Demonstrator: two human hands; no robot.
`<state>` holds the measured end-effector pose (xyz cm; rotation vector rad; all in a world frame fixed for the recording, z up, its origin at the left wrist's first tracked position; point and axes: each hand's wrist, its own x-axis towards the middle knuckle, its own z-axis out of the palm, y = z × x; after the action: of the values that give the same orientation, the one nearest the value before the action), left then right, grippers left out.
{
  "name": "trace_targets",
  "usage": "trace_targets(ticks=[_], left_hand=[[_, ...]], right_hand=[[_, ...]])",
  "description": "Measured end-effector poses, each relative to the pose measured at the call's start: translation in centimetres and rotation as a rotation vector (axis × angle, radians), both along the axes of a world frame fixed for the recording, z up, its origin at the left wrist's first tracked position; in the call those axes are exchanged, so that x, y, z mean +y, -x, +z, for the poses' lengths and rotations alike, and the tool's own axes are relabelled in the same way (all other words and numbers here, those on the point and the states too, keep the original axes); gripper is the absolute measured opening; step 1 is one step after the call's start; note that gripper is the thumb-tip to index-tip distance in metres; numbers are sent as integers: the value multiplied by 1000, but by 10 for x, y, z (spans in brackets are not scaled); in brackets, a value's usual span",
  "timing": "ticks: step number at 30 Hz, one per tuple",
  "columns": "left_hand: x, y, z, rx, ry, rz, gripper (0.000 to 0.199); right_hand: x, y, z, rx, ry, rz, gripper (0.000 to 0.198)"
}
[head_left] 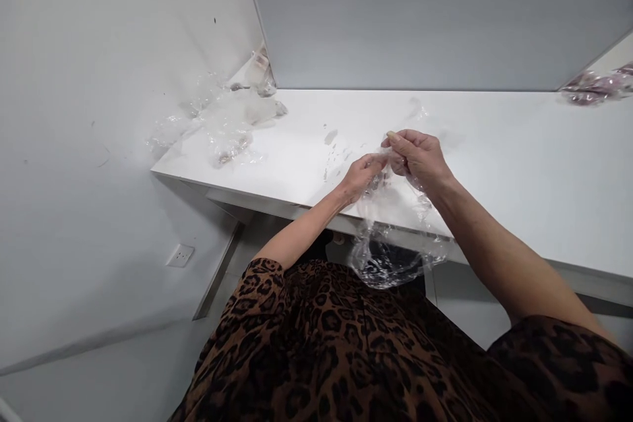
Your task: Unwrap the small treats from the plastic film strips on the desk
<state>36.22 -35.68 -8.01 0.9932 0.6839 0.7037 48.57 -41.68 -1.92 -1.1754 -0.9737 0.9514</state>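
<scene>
A crumpled clear plastic bag [388, 257] hangs from both my hands over the front edge of the white table [514, 165]. My left hand [363, 177] pinches the gathered top of the bag from the left. Just beside it, my right hand [420, 157] is closed on the plastic too, thumb pressed against the fingers. The two hands nearly touch. Through the thin film I cannot make out whether anything is inside the bag.
A heap of crumpled clear plastic [230, 122] lies at the table's left end against the wall. More wrapped items [596, 87] sit at the far right. A grey panel [420, 20] stands along the back. Wet-looking spots [330, 137] mark the tabletop. A wall socket [180, 255] is lower left.
</scene>
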Motion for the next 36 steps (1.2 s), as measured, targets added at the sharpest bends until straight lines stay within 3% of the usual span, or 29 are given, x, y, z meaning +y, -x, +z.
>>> trace_targets(ticks=[3,6,9,11,13,17,19,22,28,30,32,34,36], left_hand=[[9,3,-4,-92,84,-54,6],[24,11,-8,-111,230,-26,7],[33,15,-6,17,204,69,9],[30,15,-3,137,91,165,19],[22,11,2,231,-120,165,42],[7,3,9,503,-680,-87,63],[8,3,10,592,-770,-201,62],[21,9,11,575,-687,-218,55],[52,29,1,636,-501,40,52],[49,31,0,690,-658,145,43],[39,30,2,718,-955,146,32],[25,26,6,729,-1219,-55,29],[15,22,8,783,-1351,-304,37]], right_hand=[[-3,-8,10,70,-50,-58,36],[-10,-28,21,177,-107,-165,33],[-16,-43,28,234,-138,-262,33],[-17,-44,30,232,-141,-271,29],[-16,-39,30,208,-152,-240,26],[-12,-23,31,156,-200,-145,33],[-12,-20,35,142,-226,-133,40],[-18,-31,40,136,-261,-168,44],[-30,-77,32,175,-264,-390,39],[-32,-86,26,163,-254,-453,38],[-36,-89,22,141,-224,-470,38],[-41,-89,20,119,-201,-450,41],[-49,-90,21,98,-203,-430,42]])
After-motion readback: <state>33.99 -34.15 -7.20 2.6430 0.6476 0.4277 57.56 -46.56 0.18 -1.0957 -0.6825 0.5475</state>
